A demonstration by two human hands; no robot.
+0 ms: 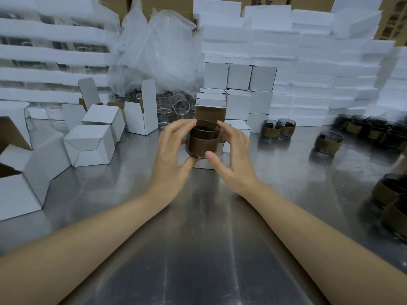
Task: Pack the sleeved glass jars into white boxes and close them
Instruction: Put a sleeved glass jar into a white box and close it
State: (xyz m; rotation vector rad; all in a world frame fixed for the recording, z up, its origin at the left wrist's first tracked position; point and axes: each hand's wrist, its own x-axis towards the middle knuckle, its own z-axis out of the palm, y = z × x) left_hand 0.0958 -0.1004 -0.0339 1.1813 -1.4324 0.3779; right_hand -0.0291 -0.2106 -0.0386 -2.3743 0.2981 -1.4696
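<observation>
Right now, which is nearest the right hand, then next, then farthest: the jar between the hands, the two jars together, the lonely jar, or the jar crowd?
1. Held jar, touching the right hand.
2. Two jars together, just to its right.
3. Lonely jar, farther right.
4. Jar crowd, far right at the back.

A left hand [174, 150] and a right hand [234, 157] grip a dark glass jar with a brown sleeve [202, 139] just above an open white cardboard box [206, 165] on a shiny steel table [198, 216]. More sleeved jars [278, 128] stand right of the right hand; assembled white boxes [90, 145] sit left of the left hand.
</observation>
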